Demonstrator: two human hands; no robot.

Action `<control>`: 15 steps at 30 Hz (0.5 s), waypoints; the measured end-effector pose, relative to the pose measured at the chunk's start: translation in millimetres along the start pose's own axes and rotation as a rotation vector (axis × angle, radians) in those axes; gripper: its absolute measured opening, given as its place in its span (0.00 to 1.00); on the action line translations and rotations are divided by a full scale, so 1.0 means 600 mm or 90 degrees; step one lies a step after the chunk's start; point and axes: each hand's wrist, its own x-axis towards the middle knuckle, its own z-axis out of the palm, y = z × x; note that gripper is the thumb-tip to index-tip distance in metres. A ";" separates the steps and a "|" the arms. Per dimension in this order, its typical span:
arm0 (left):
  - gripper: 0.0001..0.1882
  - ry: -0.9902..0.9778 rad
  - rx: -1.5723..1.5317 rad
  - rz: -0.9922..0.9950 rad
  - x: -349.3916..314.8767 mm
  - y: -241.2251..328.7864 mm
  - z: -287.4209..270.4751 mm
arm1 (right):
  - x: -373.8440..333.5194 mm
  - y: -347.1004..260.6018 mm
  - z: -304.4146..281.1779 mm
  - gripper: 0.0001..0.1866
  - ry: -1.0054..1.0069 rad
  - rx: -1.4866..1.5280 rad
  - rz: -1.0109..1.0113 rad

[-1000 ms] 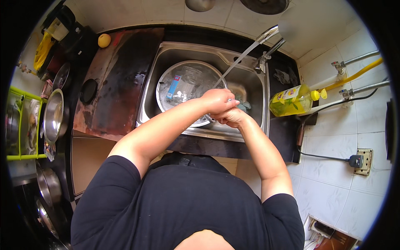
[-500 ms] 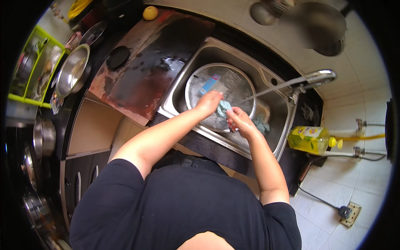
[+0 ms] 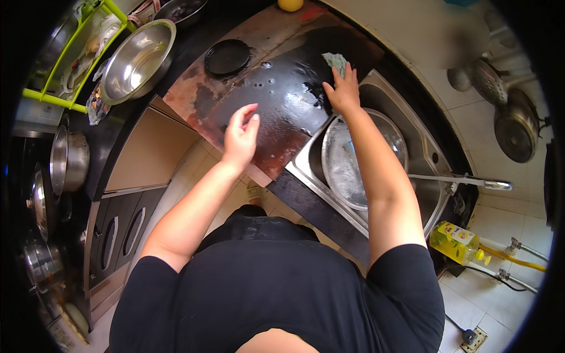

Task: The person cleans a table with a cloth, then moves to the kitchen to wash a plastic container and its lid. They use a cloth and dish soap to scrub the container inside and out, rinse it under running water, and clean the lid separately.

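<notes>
My right hand reaches to the counter board's far right side, beside the sink. Its fingers are spread over a pale green cloth, which lies on the dark wet surface under and beyond the fingertips. My left hand hovers near the front edge of the board, its fingers loosely bent and apart, with nothing in them. Inside the steel sink sits a large round metal basin. My right forearm hides part of it, along with most of the blue thing inside.
A black round lid lies on the board, a yellow round fruit behind it. At left stand a steel bowl and a green rack. A faucet extends over the sink; a yellow soap bottle stands at right.
Both hands have left the basin. The right went up and left to the board with the cloth; the left let go of the cloth and moved left. The view has shifted too.
</notes>
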 end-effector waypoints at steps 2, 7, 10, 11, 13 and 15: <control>0.14 0.002 0.065 0.023 0.012 -0.012 -0.053 | 0.012 -0.019 0.024 0.20 0.035 0.033 -0.066; 0.09 0.031 -0.015 -0.045 0.045 -0.031 -0.098 | -0.041 -0.108 0.018 0.24 0.029 0.293 -0.180; 0.08 -0.016 -0.078 -0.024 0.072 -0.031 -0.075 | -0.109 -0.194 -0.021 0.23 -0.097 0.359 -0.182; 0.08 -0.032 -0.071 0.002 0.083 -0.023 -0.060 | -0.137 -0.216 -0.026 0.19 -0.068 0.436 -0.215; 0.08 -0.069 -0.115 -0.006 0.103 -0.012 -0.032 | -0.198 -0.241 -0.029 0.16 -0.058 0.511 -0.217; 0.08 -0.123 -0.142 -0.020 0.118 -0.005 -0.005 | -0.240 -0.239 -0.047 0.11 -0.108 0.568 -0.217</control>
